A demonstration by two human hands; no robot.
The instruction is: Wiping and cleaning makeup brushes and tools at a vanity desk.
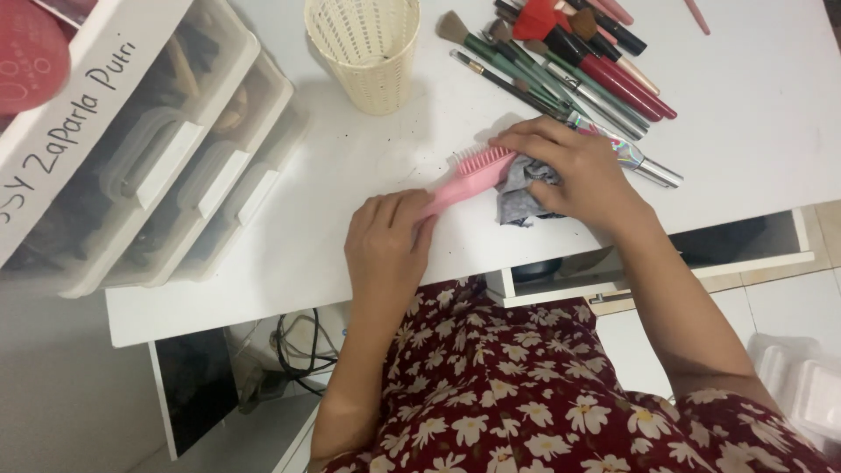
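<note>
Pink comb brush [469, 178] lies low over the white tabletop [753, 123], handle gripped in the closed left hand [385, 238]. Right hand [574, 171] is closed on a grey cloth [519, 194], pressed against the bristle head. Best practice, I'd judge: keep handle steady, wipe along tooth rows, clear of makeup brushes [569, 66] nearby.

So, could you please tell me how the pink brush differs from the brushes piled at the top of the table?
The pink brush is held, its handle in the left hand, a grey cloth pressed against it by the right hand; the piled brushes lie untouched. The pink brush is broad with short comb-like teeth; the piled brushes are slim with soft tufts. Both rest on the white table.
</note>
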